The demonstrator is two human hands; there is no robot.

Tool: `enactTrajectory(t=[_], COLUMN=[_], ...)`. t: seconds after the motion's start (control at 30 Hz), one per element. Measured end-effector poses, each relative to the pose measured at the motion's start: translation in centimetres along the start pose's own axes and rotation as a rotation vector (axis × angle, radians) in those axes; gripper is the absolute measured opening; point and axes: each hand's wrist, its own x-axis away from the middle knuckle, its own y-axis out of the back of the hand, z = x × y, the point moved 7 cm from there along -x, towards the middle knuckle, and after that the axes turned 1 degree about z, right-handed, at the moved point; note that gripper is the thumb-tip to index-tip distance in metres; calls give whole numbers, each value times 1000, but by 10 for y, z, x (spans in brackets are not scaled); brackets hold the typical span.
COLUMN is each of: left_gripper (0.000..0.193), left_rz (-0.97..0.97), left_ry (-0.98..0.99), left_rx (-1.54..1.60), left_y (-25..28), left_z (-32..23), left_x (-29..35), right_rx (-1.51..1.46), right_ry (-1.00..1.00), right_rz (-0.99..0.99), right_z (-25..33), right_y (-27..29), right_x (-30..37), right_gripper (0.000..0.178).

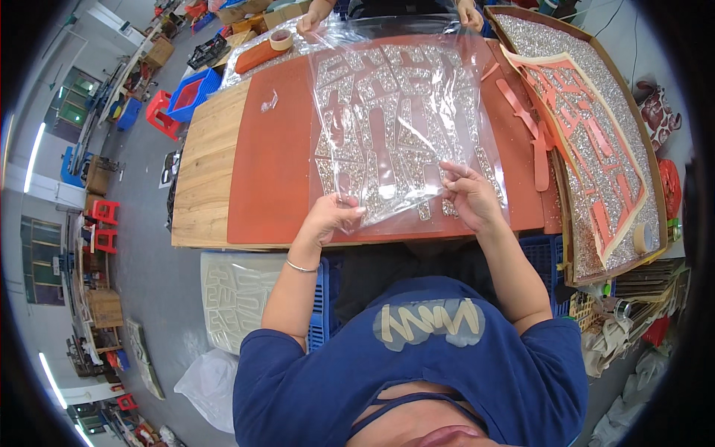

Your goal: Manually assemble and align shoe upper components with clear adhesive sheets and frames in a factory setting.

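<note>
A clear plastic sheet (377, 130) stretches over the red mat (272, 164). Its near edge is pinched at the left by my left hand (330, 216), which wears a bangle. Farther right, my right hand (469, 195) grips the same edge between thumb and fingers. Across the table, another person's left-side hand (309, 24) and right-side hand (469, 15) are at the sheet's far corners. Glittery, letter-like shapes (406, 179) show at the sheet; I cannot tell whether they stick to it or lie beneath. Glare hides parts of them.
On the right, a tray (568, 257) of glittering bits holds a cut-out stencil (639, 186) and a tape roll (642, 238). Orange-pink strips (541, 160) lie on the mat's right side. Another tape roll (281, 39) is at the far left. Below the table's edge sits a patterned pale sheet (231, 298).
</note>
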Motion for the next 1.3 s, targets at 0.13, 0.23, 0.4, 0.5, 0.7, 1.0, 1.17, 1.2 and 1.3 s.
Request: enactTrajectory(t=[0.13, 0.23, 0.4, 0.5, 0.7, 1.0, 1.17, 1.2, 1.3], left_gripper=[17, 18, 17, 15, 25, 27, 26, 25, 23], left_rz=[-90, -177, -250, -323, -362, -341, -354, -370, -374], left_ry=[-86, -99, -166, -205, -199, -75, -103, -109, -101], left_rx=[275, 313, 269, 342, 342, 71, 80, 102, 147], left_y=[7, 6, 12, 20, 19, 6, 16, 20, 27], left_z=[17, 19, 13, 15, 31, 46, 45, 46, 46], left_x=[16, 33, 45, 49, 50, 44, 40, 41, 39], right_rx=[77, 4, 123, 151, 251, 296, 465, 466, 515], right_ry=[15, -47, -50, -68, -95, -3, -105, -129, -46], right_rz=[-13, -107, -160, -77, -67, -140, -128, -127, -114], right_z=[-13, -28, -42, -48, -39, -43, -47, -52, -59], right_y=[5, 7, -3, -5, 9, 26, 16, 16, 22], right_x=[-9, -15, -8, -5, 1, 1, 8, 11, 12], right_gripper=[26, 26, 21, 21, 13, 17, 23, 22, 24])
